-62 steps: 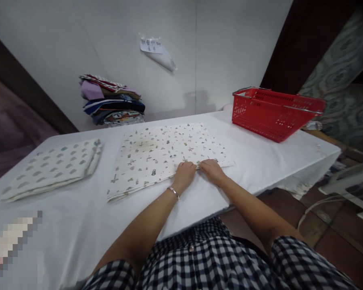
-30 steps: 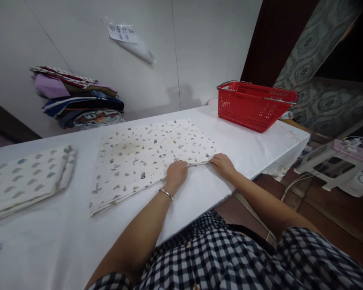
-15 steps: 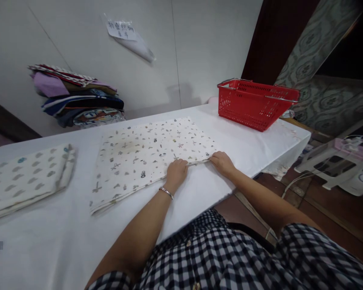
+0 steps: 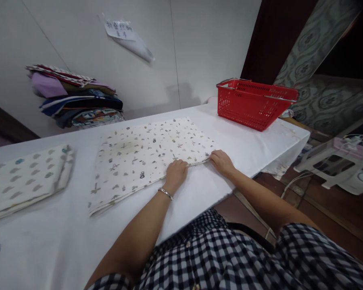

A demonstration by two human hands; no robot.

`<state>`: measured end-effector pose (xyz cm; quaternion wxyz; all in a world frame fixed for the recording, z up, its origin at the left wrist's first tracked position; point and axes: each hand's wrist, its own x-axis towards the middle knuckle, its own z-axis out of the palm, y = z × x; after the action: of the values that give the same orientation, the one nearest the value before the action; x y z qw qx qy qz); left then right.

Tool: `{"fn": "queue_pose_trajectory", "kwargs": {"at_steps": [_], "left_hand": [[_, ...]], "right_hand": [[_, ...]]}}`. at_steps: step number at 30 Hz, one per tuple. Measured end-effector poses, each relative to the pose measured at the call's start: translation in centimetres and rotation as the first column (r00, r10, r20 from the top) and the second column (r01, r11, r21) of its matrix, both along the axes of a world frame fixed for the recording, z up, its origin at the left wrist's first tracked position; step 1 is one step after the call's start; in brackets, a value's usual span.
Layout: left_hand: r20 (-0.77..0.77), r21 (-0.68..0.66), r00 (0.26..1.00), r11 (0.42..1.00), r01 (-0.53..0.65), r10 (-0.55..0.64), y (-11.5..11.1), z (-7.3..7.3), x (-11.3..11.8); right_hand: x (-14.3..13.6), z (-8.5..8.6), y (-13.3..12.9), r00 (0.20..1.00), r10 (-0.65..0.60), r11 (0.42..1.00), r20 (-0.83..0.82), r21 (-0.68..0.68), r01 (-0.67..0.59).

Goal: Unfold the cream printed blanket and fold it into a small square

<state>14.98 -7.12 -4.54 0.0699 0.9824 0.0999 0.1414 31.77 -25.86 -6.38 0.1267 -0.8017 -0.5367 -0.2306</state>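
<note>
L hand [image 4: 176, 175] and R hand [image 4: 222, 163] pinch near edge of patterned cloth [image 4: 151, 155], mid-frame on white table [image 4: 248, 157]. If the hands pull unevenly, layers may slip & crease; L part of edge, unheld, could skew.

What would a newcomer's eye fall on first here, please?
Probably the bright red basket at the table's far right. Next, the speckled white cloth mid-table, its near edge under the left hand and right hand. Then the colourful fabric stack behind the table, at left.
</note>
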Motion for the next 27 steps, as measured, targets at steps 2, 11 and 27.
{"fn": "queue_pose_trajectory", "kwargs": {"at_steps": [2,11,27], "left_hand": [[0.008,0.001,1.000,1.000,-0.001,0.001,0.0,-0.1,0.0],[0.009,0.009,1.000,1.000,-0.009,0.009,0.1,-0.2,0.1],[0.027,-0.127,1.000,0.992,-0.009,0.012,1.1,-0.2,0.7]], "right_hand": [[0.1,0.0,0.0,1.000,0.008,1.000,-0.002,0.024,-0.008],[1.0,-0.1,-0.5,0.998,0.059,0.997,-0.015,-0.051,-0.060],[1.3,0.7,0.5,0.977,0.205,0.979,-0.062,0.007,-0.205]]}}
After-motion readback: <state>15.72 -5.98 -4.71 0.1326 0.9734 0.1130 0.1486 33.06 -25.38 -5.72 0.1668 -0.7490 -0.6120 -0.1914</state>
